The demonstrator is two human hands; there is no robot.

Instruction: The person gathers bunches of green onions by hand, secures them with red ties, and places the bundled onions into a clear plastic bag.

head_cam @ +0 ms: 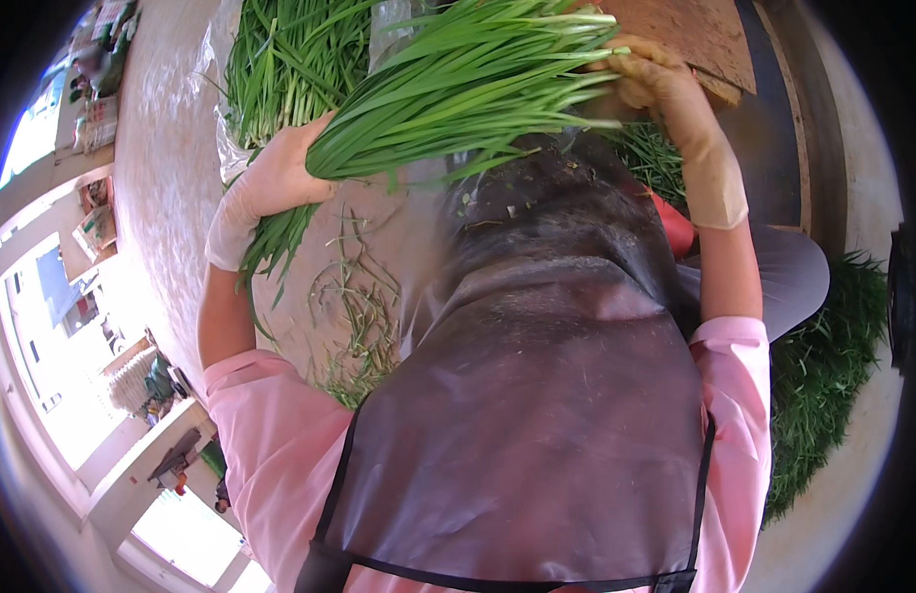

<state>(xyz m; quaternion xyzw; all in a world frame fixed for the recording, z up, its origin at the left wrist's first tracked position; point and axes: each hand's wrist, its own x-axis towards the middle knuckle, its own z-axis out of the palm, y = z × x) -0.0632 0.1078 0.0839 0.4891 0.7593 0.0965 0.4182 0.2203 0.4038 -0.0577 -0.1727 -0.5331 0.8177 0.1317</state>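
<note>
A large bunch of long flat green leaves with pale stem ends, like garlic chives (pixel 458 89), spans between my gloved hands above the apron. My left hand (pixel 283 167) is closed around its leafy part, and leaf tips hang below the fist. At the pale stem ends is my right hand (pixel 639 74), in a yellowish glove with bent fingers; whether it grips any stems cannot be told. Behind the bunch, more chives (pixel 294 67) lie on clear plastic sheeting (pixel 231 141). Over my lap, the dark apron (pixel 547 185) carries bits of leaf.
Loose trimmings (pixel 361 326) lie on the floor to my left. A wooden board (pixel 695 37) is at the upper right, with cut greens (pixel 654 159) below it. A big heap of greens (pixel 821 393) stands at my right. People and goods show at the far left.
</note>
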